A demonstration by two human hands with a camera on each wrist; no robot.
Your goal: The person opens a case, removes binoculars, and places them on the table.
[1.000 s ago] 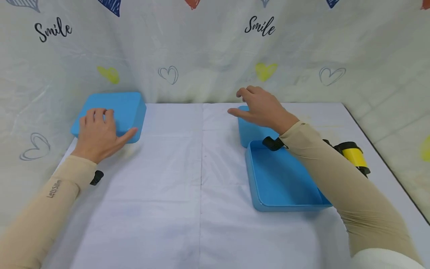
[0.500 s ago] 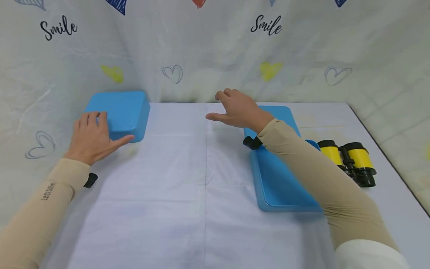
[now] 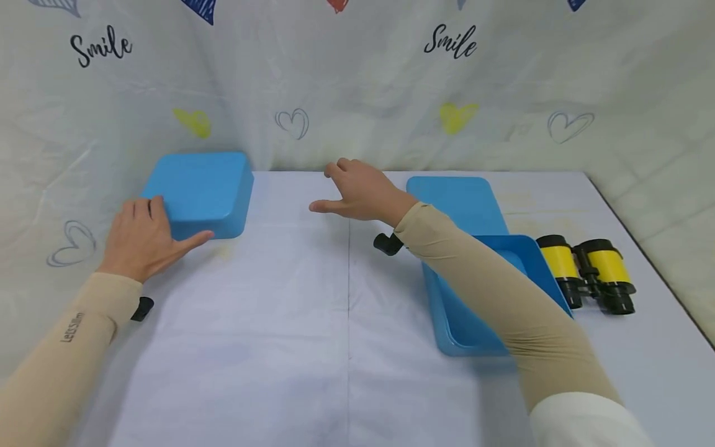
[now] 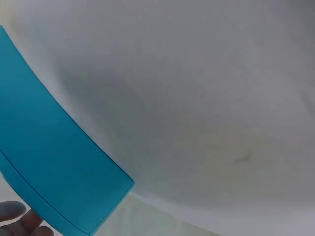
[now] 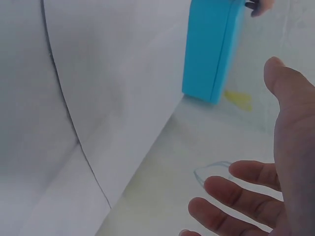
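At the back left of the white table, a blue box (image 3: 201, 186) shows a smooth top and rounded corners. My left hand (image 3: 145, 239) is at its near left corner, fingertips over the top edge and thumb stretched along the front. In the left wrist view, the side of the blue box (image 4: 59, 147) has a thin seam, and a few fingertips (image 4: 29, 223) show at its edge. My right hand (image 3: 360, 192) hovers over the back middle of the table with fingers spread and nothing in them. Its palm side and thumb fill the lower right of the right wrist view.
On the right lies an open blue tray (image 3: 444, 332), partly covered by my right forearm. A flat blue piece (image 3: 458, 198) lies behind it, and yellow and black binoculars (image 3: 609, 267) are to its right. A printed curtain (image 3: 368, 81) hangs behind the table.
My right hand has moved left from above the flat blue piece to the table's middle. My left hand has slid back toward the box's near left corner. More of the binoculars shows.
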